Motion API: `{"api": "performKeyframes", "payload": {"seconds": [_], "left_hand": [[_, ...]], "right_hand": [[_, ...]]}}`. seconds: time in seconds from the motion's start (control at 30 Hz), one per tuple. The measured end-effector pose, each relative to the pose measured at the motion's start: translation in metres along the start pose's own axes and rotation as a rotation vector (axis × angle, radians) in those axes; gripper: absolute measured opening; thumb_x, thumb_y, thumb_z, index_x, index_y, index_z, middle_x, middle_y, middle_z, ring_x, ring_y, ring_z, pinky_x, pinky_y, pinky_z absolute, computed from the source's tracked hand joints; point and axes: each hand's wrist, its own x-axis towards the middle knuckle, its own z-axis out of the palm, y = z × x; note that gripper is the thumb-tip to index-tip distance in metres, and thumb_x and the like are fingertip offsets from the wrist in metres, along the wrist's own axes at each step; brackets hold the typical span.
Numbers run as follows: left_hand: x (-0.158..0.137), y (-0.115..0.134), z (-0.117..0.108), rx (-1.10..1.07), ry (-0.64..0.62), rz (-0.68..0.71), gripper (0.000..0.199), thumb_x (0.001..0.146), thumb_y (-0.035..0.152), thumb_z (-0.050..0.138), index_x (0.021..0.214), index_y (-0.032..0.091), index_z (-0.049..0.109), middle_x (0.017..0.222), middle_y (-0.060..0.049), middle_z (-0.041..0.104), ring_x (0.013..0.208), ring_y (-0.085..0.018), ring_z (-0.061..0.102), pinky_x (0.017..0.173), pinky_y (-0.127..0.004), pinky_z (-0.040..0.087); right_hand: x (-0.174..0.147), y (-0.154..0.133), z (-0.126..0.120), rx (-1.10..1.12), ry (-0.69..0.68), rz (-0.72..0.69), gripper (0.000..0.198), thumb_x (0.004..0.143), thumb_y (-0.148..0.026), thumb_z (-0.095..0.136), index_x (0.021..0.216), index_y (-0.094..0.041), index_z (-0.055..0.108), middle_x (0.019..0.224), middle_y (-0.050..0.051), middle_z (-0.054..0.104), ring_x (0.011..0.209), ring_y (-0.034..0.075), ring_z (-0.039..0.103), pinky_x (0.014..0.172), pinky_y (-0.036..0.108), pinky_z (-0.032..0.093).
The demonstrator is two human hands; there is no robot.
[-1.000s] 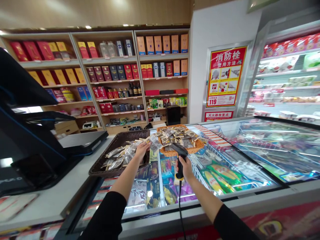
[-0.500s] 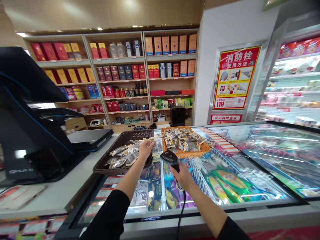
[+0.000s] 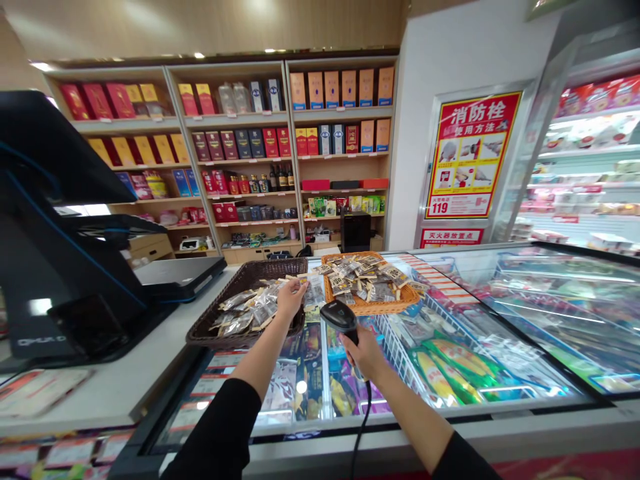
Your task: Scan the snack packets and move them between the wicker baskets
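Note:
My right hand [image 3: 365,350] is wrapped round the handle of a black barcode scanner [image 3: 339,316], whose cord hangs down toward me. The scanner's head points up and left, toward my other hand. Between the fingers of my left hand [image 3: 291,298] is a small clear snack packet [image 3: 314,292], held over the right edge of a dark brown wicker basket [image 3: 274,268]. Similar packets [image 3: 245,308] lie piled in that basket. Just right of the held packet, an orange wicker basket [image 3: 373,309] is heaped with more packets [image 3: 365,275].
Both baskets stand on the glass top of a chest freezer [image 3: 450,360] with packaged food inside. At left, a black checkout terminal [image 3: 65,267] and a flat scale [image 3: 180,275] stand on a white counter [image 3: 110,393]. Shelves of boxed goods [image 3: 240,147] line the back wall.
Almost nothing differs. Both hands keep their places, with the scanner still aimed toward the held packet.

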Motion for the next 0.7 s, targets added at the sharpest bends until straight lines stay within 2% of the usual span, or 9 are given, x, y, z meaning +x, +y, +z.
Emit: {"api": "performKeyframes", "payload": {"seconds": [0.1,0.2,0.27,0.33,0.43,0.53,0.63,0.7], "left_hand": [[-0.001,0.004,-0.004,0.044,0.089,-0.010,0.030,0.075,0.041,0.063,0.091,0.016,0.066,0.070,-0.003,0.067,0.072,-0.020,0.065,0.067,-0.028,0.050],[-0.002,0.006,-0.012,0.173,0.345,-0.044,0.039,0.082,0.031,0.056,0.118,0.016,0.057,0.096,-0.009,0.069,0.090,-0.023,0.065,0.084,-0.036,0.049],[-0.003,0.006,-0.018,0.297,0.489,-0.080,0.053,0.082,0.023,0.054,0.134,0.013,0.046,0.120,-0.017,0.061,0.112,-0.027,0.058,0.097,-0.041,0.043],[-0.005,0.007,-0.022,0.402,0.514,-0.105,0.062,0.080,0.018,0.055,0.140,0.011,0.039,0.138,-0.022,0.046,0.129,-0.031,0.044,0.105,-0.045,0.036],[-0.009,0.011,-0.022,0.502,0.461,-0.032,0.060,0.078,0.014,0.055,0.137,0.012,0.043,0.148,-0.020,0.033,0.138,-0.032,0.031,0.112,-0.047,0.027],[-0.013,0.020,-0.015,0.545,0.352,0.175,0.050,0.079,0.010,0.050,0.128,0.017,0.054,0.147,-0.013,0.038,0.138,-0.028,0.032,0.114,-0.043,0.026],[-0.011,0.030,0.005,0.553,0.047,0.341,0.039,0.080,0.009,0.047,0.110,0.023,0.066,0.133,-0.006,0.053,0.125,-0.022,0.049,0.106,-0.034,0.038],[-0.005,0.037,0.027,0.573,-0.180,0.380,0.034,0.079,0.009,0.049,0.103,0.024,0.068,0.122,-0.005,0.061,0.115,-0.019,0.056,0.102,-0.030,0.042]], "right_hand": [[0.000,0.000,0.000,0.128,-0.013,0.058,0.030,0.083,-0.046,0.056,0.068,-0.020,0.053,0.042,-0.004,0.047,0.032,0.012,0.044,0.037,0.024,0.034],[0.000,0.004,-0.002,0.299,0.041,0.137,0.036,0.080,-0.053,0.057,0.069,-0.020,0.050,0.046,-0.005,0.048,0.031,0.010,0.043,0.033,0.023,0.033],[0.000,0.009,-0.003,0.389,0.099,0.169,0.038,0.077,-0.056,0.059,0.072,-0.020,0.050,0.049,-0.005,0.050,0.032,0.010,0.044,0.032,0.022,0.034],[-0.001,0.012,-0.003,0.451,0.133,0.182,0.039,0.075,-0.057,0.062,0.078,-0.020,0.051,0.051,-0.006,0.051,0.033,0.010,0.045,0.032,0.022,0.035],[0.003,0.015,-0.008,0.492,0.169,0.189,0.041,0.073,-0.058,0.064,0.082,-0.019,0.052,0.050,-0.006,0.052,0.033,0.010,0.046,0.031,0.022,0.036],[0.016,0.017,-0.024,0.498,0.260,0.195,0.044,0.069,-0.060,0.066,0.077,-0.019,0.051,0.048,-0.006,0.052,0.031,0.010,0.045,0.030,0.022,0.035],[0.032,0.024,-0.048,0.471,0.373,0.211,0.044,0.067,-0.061,0.066,0.070,-0.020,0.050,0.045,-0.006,0.051,0.029,0.011,0.044,0.029,0.022,0.035],[0.038,0.032,-0.061,0.429,0.439,0.230,0.043,0.066,-0.060,0.067,0.067,-0.020,0.050,0.043,-0.005,0.051,0.029,0.011,0.044,0.029,0.023,0.034]]}}
